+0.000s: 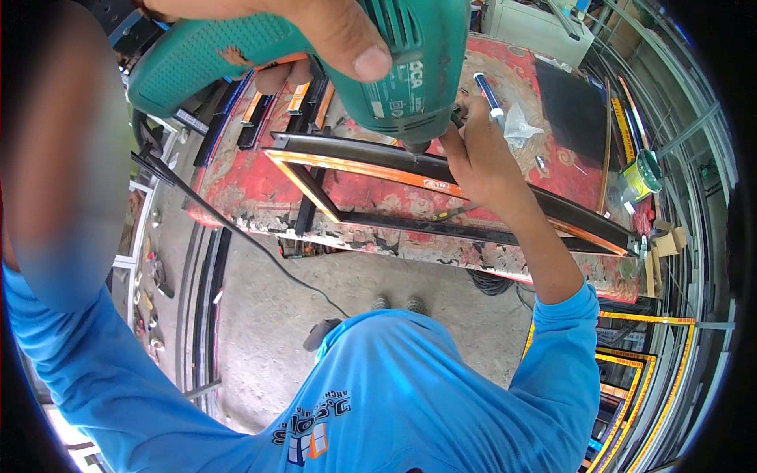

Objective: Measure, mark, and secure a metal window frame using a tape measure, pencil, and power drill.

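Note:
A green corded power drill (394, 79) fills the upper middle, its nose pointing down at a dark metal frame. My left hand (323, 24) is wrapped round it, the thumb lying along the body and fingertips showing below the handle. The long rectangular frame (378, 164), black with orange protective strips, lies across the workbench under the chuck. My right hand (482, 154) is closed beside the drill's nose, right at the frame's upper bar. A small dark thing shows between its fingers; I cannot make out what it is. The drill tip's contact with the bar is partly hidden.
The workbench (371, 244) has a worn red patterned cover. On it lie dark profiles (303, 102), a blue-and-white tube (489, 96), clear plastic (520, 126) and a black sheet (572, 110). A green-rimmed tub (643, 175) stands right. The drill's cable (260, 246) hangs over the floor.

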A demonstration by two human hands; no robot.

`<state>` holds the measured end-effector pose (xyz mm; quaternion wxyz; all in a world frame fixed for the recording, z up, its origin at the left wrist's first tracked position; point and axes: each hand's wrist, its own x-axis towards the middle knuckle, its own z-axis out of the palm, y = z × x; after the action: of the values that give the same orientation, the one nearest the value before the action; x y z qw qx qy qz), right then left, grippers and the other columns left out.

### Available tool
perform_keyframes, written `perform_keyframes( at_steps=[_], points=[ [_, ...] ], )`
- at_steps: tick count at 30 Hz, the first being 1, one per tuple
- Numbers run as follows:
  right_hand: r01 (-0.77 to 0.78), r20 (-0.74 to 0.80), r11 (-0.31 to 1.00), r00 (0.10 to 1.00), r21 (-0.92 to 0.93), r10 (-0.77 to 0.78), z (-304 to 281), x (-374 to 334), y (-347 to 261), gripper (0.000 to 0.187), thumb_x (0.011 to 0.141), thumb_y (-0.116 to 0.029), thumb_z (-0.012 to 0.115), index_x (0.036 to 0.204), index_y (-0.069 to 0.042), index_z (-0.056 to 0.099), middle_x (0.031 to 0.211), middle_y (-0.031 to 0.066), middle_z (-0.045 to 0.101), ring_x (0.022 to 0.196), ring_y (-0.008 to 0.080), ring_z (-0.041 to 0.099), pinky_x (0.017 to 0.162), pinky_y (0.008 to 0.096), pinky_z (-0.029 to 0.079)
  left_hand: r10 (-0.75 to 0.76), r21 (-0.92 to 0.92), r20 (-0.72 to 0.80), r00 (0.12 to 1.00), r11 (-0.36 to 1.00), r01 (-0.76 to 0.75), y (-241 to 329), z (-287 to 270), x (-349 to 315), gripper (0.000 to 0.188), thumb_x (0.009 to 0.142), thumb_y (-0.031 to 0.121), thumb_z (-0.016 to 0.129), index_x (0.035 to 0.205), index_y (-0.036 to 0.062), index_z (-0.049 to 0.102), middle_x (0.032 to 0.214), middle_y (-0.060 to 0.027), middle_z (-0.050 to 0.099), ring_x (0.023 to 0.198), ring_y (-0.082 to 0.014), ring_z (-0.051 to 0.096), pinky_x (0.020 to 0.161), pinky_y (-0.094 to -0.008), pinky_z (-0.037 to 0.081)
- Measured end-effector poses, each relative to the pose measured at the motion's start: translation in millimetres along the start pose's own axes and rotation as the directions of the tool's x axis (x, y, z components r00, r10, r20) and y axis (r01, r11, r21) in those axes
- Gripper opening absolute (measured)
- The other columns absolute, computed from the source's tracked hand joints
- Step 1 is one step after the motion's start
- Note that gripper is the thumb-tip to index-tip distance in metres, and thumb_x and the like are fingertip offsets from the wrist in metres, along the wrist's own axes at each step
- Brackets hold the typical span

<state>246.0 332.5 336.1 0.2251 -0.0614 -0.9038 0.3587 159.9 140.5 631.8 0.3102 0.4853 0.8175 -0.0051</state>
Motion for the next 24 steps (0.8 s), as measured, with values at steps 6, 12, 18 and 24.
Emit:
perform_keyframes(
  at_steps=[6, 12, 18, 24],
  points=[
    [-0.076, 0.048, 0.997, 0.996, 0.032, 0.075, -4.8, -0.4, -6.5, 0.058, 0.118, -0.041, 0.058, 0.130, 0.011, 0.036, 0.089, 0.0386, 0.071, 0.088, 0.0585, 0.075, 0.075, 0.0625, 0.058, -0.068, -0.149, 0.019, 0.997, 0.986, 0.070, -5.9, -20.4, 0.0, 0.061, 0.099, 0.037, 0.091, 0.142, -0.0006, 0.070, 0.103, -0.0090, 0.079, 0.086, -0.0180, 0.073, 0.075, -0.0363, 0.061],
    [-0.018, 0.027, 0.999, 0.999, -0.039, 0.020, 1.7, 7.6, 2.4, 0.059, 0.119, -0.043, 0.054, 0.132, 0.012, 0.037, 0.089, 0.0383, 0.072, 0.088, 0.0578, 0.075, 0.073, 0.0620, 0.058, 0.085, -0.340, 0.168, 0.982, 0.940, -0.023, -34.6, -28.0, 22.0, 0.062, 0.099, 0.037, 0.091, 0.142, -0.0023, 0.069, 0.103, -0.0086, 0.078, 0.085, -0.0165, 0.071, 0.075, -0.0350, 0.060],
    [-0.030, 0.090, 0.999, 0.996, 0.032, 0.027, -1.1, 15.6, 9.5, 0.058, 0.119, -0.043, 0.054, 0.131, 0.012, 0.039, 0.088, 0.0364, 0.072, 0.088, 0.0570, 0.075, 0.074, 0.0613, 0.058, -0.003, -0.294, 0.110, 0.994, 0.955, 0.035, -31.5, -27.3, 22.7, 0.061, 0.099, 0.037, 0.092, 0.139, -0.0039, 0.070, 0.102, -0.0096, 0.077, 0.085, -0.0183, 0.072, 0.073, -0.0361, 0.060],
    [-0.002, 0.105, 0.988, 0.994, 0.155, -0.014, -0.7, 23.1, 10.4, 0.058, 0.120, -0.045, 0.052, 0.127, 0.012, 0.041, 0.087, 0.0347, 0.072, 0.088, 0.0559, 0.076, 0.077, 0.0594, 0.058, -0.044, -0.243, 0.064, 0.997, 0.968, 0.058, -17.5, -21.9, 16.6, 0.063, 0.096, 0.040, 0.093, 0.137, -0.0033, 0.072, 0.098, -0.0103, 0.077, 0.084, -0.0203, 0.073, 0.072, -0.0378, 0.061]
  ],
)
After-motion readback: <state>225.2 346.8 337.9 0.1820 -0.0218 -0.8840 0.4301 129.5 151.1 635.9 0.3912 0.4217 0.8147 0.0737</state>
